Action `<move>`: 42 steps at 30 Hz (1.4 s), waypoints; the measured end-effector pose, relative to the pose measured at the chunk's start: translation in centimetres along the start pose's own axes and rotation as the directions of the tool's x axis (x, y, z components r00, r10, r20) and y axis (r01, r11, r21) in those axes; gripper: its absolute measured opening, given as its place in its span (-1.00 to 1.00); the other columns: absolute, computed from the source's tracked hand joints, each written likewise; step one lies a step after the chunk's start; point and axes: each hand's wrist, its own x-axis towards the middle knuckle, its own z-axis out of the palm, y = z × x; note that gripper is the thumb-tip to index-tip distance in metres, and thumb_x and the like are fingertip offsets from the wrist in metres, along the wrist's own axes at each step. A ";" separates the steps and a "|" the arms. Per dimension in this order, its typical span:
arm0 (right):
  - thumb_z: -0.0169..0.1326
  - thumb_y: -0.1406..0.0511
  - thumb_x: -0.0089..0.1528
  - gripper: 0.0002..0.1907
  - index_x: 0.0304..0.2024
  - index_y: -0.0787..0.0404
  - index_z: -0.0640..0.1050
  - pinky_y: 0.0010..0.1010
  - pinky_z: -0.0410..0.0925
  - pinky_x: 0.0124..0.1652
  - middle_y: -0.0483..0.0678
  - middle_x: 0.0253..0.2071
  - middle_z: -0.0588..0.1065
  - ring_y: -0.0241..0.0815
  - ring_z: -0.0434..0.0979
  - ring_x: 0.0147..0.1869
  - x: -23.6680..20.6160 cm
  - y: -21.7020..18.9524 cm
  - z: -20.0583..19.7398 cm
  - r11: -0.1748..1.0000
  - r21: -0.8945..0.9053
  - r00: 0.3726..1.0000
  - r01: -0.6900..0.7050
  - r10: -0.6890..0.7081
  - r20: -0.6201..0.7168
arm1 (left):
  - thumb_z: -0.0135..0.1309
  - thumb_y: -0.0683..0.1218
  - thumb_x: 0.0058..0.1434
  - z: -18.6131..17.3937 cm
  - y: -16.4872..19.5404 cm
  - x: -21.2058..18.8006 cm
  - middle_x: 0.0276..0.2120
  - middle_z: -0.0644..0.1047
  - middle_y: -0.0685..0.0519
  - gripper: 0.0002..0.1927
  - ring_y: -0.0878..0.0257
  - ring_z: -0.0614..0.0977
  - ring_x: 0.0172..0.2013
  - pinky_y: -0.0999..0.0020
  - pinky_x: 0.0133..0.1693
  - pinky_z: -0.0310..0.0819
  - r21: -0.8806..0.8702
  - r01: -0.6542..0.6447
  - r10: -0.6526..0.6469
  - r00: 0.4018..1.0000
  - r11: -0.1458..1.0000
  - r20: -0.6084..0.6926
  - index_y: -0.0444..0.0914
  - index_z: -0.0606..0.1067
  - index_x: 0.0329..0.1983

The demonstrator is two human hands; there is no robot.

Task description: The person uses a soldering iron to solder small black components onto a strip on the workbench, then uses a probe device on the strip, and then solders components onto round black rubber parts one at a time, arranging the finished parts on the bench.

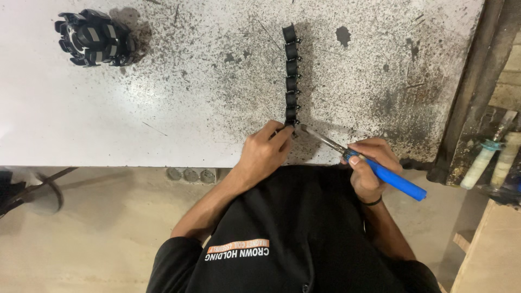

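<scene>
Looks stiff and fairly heavy for its size, this row of small black parts (292, 76), six or so short cylinder-like pieces set end to end in a straight line running away from the body across the white table (108, 125); probably hard metal or plastic, each piece loose enough to tip or roll if nudged, so best steadied at the near end, pressed down from above rather than lifted. Dark all over, with small pins or lugs sticking out on the right side of each piece, lying amid dark specks and stains on the tabletop. Near end of the row pinned under the left hand (265, 152), fingertips pressed together on the last piece close to the table's front edge. Right hand (369, 168) closed around the blue handle of a soldering iron (374, 167), held like a pen, its metal tip angled leftward and reaching the piece beside the left fingertips; whether tip and piece actually touch cannot be told. Far off at the upper left, well apart from the row, a round black wheel-like part (95, 38) with grey bands. At the right edge, beyond the table's dark rim, pale tubes (480, 163) standing propped
</scene>
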 end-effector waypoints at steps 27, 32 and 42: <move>0.14 0.39 0.16 -0.76 -0.20 0.50 0.58 -0.40 0.45 -0.40 0.15 -0.21 0.50 -0.11 0.55 -0.43 -0.3 1.1 0.3 0.983 0.180 0.998 -0.046 0.051 -0.026 | 0.22 -0.27 0.18 -0.2 -0.2 0.2 -0.17 0.57 -0.04 -0.77 0.08 0.68 -0.43 0.28 -0.42 0.61 -0.027 -0.018 0.018 0.999 0.999 -0.032 -0.29 0.57 -0.07; 0.17 0.36 0.15 -0.73 -0.18 0.49 0.59 -0.39 0.40 -0.36 0.18 -0.25 0.53 -0.07 0.54 -0.39 0.1 0.0 -0.1 0.988 -0.095 0.988 0.122 -0.112 0.105 | 0.19 -0.30 0.23 0.4 -0.3 0.4 -0.18 0.57 -0.05 -0.80 0.11 0.67 -0.46 0.30 -0.50 0.57 0.019 0.000 0.000 1.000 1.000 -0.012 -0.32 0.57 -0.08; 0.18 0.33 0.15 -0.74 -0.23 0.45 0.59 -0.45 0.42 -0.44 0.13 -0.25 0.51 -0.15 0.55 -0.46 0.9 0.8 -0.8 0.984 0.174 0.995 0.043 -0.028 -0.093 | 0.21 -0.30 0.17 -1.3 0.3 0.2 -0.23 0.51 -0.03 -0.76 0.08 0.62 -0.40 0.22 -0.37 0.55 -0.033 -0.014 0.011 0.995 0.999 -0.098 -0.29 0.51 -0.09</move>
